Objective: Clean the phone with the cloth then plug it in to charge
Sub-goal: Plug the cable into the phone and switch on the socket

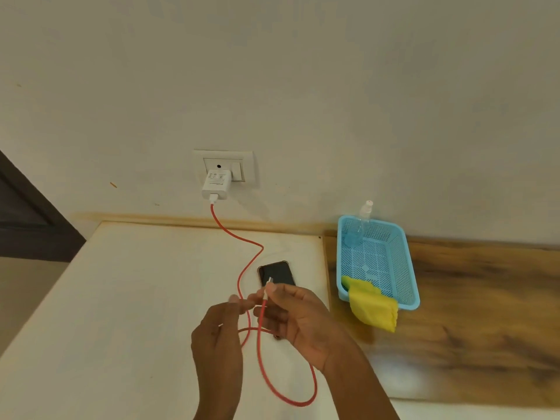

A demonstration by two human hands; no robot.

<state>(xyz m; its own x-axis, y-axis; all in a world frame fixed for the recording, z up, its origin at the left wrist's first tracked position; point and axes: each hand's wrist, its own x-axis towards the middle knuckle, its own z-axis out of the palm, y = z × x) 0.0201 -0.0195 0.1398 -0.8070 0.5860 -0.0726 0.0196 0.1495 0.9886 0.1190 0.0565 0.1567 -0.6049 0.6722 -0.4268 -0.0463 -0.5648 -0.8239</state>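
- Red cable (239, 283), in the head view, runs from the white charger (215, 184) seated in the wall socket (247, 160), down onto the bench (121, 298) and loops up to the hands.
- Right hand (300, 316) pinches the red cable just behind its metal plug (270, 281), thumb and forefinger closed on it.
- Left hand (218, 334) has its fingers (235, 300) at the cable; blur hides whether they grip it.
- Phone (277, 274) lies flat on the bench, dark screen up, its near end hidden under the right hand.
- Yellow cloth (372, 307) hangs over the rim of the blue basket (407, 268), so wiping looks finished.
- Plugging in likely goes best with the left hand steadying the phone, the plug lined up straight with the port and pushed squarely, never at an angle.
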